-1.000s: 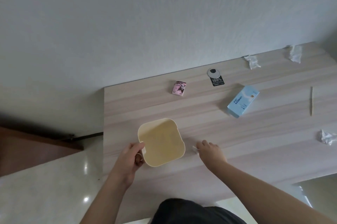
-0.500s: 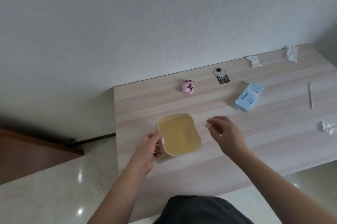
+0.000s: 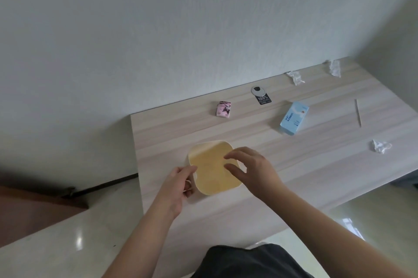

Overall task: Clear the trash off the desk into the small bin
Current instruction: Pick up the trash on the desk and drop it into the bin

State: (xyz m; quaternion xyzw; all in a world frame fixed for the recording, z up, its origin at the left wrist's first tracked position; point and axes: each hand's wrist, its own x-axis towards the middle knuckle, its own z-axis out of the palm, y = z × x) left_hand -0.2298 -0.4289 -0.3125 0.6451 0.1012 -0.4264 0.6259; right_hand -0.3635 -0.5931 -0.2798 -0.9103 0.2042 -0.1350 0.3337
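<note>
The left hand (image 3: 181, 179) grips the bin (image 3: 212, 167) handle, the right hand (image 3: 251, 168) hovers loosely open over it, nearer the crumpled tissue (image 3: 381, 146) lying rightward.

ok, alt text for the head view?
A person's left hand grips a small yellow bin on a wooden desk while the right hand hovers open over it. Crumpled tissues, a blue box, a pink packet and a stick lie scattered beyond.
</note>
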